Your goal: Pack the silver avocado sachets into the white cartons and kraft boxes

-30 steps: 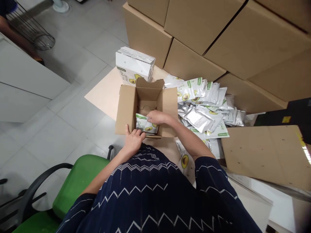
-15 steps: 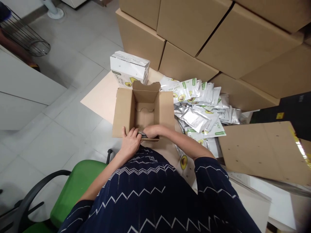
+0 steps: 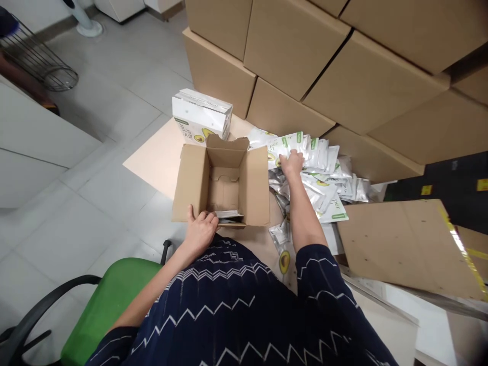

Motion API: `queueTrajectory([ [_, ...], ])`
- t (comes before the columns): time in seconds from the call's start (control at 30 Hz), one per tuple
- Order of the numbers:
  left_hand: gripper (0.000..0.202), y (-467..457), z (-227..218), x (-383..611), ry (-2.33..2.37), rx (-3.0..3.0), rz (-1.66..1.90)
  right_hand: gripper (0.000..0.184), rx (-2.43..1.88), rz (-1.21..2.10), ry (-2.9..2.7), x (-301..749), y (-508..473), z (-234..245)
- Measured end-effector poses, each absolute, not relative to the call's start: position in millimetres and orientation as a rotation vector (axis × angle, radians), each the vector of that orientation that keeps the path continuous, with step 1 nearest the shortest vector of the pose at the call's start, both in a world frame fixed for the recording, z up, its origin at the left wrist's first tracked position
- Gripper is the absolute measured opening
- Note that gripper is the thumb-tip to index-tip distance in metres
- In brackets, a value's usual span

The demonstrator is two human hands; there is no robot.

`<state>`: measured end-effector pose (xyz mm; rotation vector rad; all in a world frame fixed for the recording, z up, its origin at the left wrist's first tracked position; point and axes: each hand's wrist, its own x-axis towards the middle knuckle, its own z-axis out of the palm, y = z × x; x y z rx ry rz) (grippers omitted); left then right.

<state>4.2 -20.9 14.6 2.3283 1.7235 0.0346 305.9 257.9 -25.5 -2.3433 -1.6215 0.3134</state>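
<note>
An open cardboard box (image 3: 189,185) stands in front of me with its flaps spread. Curled over its near left edge, the fingers of my left hand (image 3: 201,227) grip the cardboard. Inside, against the near wall, silvery pouches (image 3: 229,214) stand on edge. My right hand (image 3: 292,165) is over the pile to the right of the box, its thumb and fingers closed around a white and silver pouch (image 3: 282,144) with a green label and an avocado print. Part of that pouch is hidden by the hand.
A white printed carton (image 3: 202,114) stands behind the box. More pouches (image 3: 330,195) lie heaped on the right. Large cardboard boxes (image 3: 297,46) are stacked behind the table (image 3: 152,157). A cardboard sheet (image 3: 407,249) lies at right; a green chair (image 3: 110,300) is at left.
My right hand has come out of the box and moved right and away from me onto the pouch pile. Pouches now show inside the box. My left hand stays on its edge.
</note>
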Motion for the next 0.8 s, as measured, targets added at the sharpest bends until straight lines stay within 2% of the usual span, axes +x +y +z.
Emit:
queueTrajectory([
  [0.13,0.016,-21,13,4,1.736,2.325,0.026,0.061,-2.541,0.182,-1.629,294,265,-47],
  [0.27,0.016,-21,12,4,1.736,2.315,0.015,0.077,-2.63,0.312,-1.557,278,266,-56],
  [0.57,0.015,-22,14,4,1.731,2.33,-0.013,0.082,-2.608,0.538,-1.492,264,247,-69],
  [0.8,0.016,-23,12,4,1.746,2.345,-0.011,0.067,-2.472,0.679,-1.441,255,240,-71],
])
